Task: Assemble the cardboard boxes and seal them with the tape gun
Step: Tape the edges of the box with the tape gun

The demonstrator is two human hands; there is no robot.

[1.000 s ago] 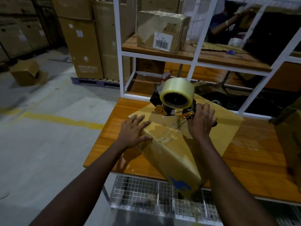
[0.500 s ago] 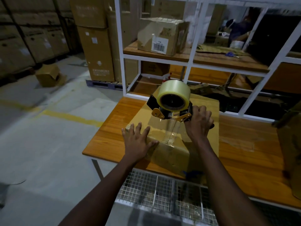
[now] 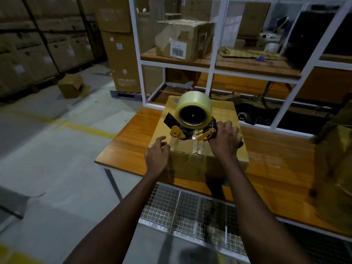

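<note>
Barcode label (image 3: 177, 51) unreadable; right hand (image 3: 224, 142) grips tape gun (image 3: 190, 121); left hand (image 3: 157, 157) rests, fingers (image 3: 161, 142) relaxed, on cardboard box (image 3: 192, 165).

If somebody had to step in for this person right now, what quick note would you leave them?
Right hand grips the tape gun, set on the box top near its front edge. Left hand rests, loosely curled, on the box's near-left corner. Done: box folded up on the table, tape started at the front edge. To do: probably tape across the top, cut.
</note>
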